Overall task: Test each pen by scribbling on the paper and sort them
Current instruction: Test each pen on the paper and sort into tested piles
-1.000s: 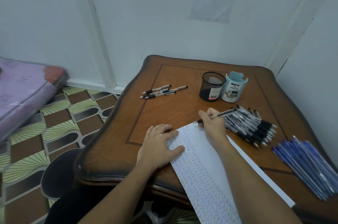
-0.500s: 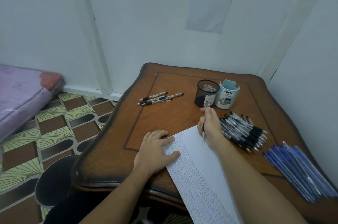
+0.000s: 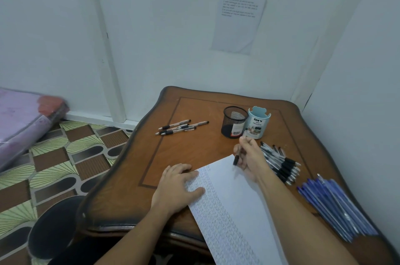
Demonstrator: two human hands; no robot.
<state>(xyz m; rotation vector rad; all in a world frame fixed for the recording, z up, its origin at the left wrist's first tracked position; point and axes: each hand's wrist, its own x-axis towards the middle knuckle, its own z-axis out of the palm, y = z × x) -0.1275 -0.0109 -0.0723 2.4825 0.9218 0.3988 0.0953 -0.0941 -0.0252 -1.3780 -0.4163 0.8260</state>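
Note:
A long white paper (image 3: 238, 206) lies on the wooden table (image 3: 194, 152), its left strip covered in small scribbles. My left hand (image 3: 176, 186) lies flat on the paper's left edge, fingers spread. My right hand (image 3: 251, 158) grips a black-grip pen (image 3: 238, 154) nearly upright, tip down at the paper's top corner. A heap of black-and-clear pens (image 3: 281, 163) lies just right of that hand. A pile of blue pens (image 3: 333, 204) sits at the table's right edge. Three or so pens (image 3: 179, 127) lie apart at the table's far left.
A black mesh cup (image 3: 233, 121) and a pale blue holder marked DIY (image 3: 258, 123) stand side by side behind my right hand. White walls close the back and right. A patterned floor, a purple mattress (image 3: 23, 117) and a dark stool (image 3: 54, 230) lie left.
My right hand turned the pen from lying sideways to nearly upright, tip down at the paper's top corner. My left hand has stayed on the paper. The camera has tilted upward.

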